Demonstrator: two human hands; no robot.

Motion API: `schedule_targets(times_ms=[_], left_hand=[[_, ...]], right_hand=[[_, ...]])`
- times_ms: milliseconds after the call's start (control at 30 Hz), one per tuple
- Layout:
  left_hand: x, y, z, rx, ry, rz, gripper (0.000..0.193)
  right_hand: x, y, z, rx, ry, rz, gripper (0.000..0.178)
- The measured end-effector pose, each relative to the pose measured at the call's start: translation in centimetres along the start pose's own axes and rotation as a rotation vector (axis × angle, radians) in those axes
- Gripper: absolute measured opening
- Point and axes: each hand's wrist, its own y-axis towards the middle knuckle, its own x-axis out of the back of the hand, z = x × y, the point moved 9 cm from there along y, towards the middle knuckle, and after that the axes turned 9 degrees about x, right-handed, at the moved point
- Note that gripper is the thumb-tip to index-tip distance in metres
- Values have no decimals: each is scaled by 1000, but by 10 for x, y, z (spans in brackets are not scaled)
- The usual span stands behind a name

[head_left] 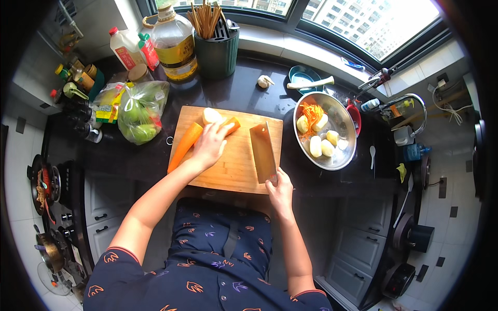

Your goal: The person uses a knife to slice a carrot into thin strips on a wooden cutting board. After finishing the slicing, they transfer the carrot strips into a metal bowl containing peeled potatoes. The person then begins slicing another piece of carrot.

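Note:
A wooden cutting board point(228, 179) lies on the dark counter before me. My left hand point(209, 145) is over its left half, fingers closed on a carrot point(232, 126) that shows partly beyond them. Another long, peeled carrot point(184, 149) lies slanted along the board's left edge, beside that hand. Just past my fingers sits a pale, peeled potato-like piece point(210, 115). My right hand point(280, 192) grips a cleaver point(263, 153) by its handle, at the board's near right. The wide blade points away from me over the board, apart from the carrots.
Right of the board stands a steel bowl point(340, 158) with shredded carrot and several peeled potatoes. Garlic point(265, 81) and a peeler-like tool with a pale handle point(311, 83) lie farther back. A bag of green vegetables point(142, 111), an oil jug point(174, 44) and a chopstick holder point(217, 54) stand behind.

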Motion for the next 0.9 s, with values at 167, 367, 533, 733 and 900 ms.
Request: schedule_targets(times_ms=[167,367,533,733,900], left_hand=[[-50,38,-8,-13,102,88,53],[-78,58,-7,50,232,110,50],[-78,55,1,123,206,145,41],[-70,-7,-6,279,-307,93,39],[-75,-58,6,429,-315,-57,52]], right_hand=[[-14,-2,5,-176,30,111,15],[-29,-13,1,-286,-85,158,19],[-27,-12,5,-317,-67,182,18],[-25,-11,3,-282,-30,174,17],[-30,-13,-2,-270,-75,192,19]])
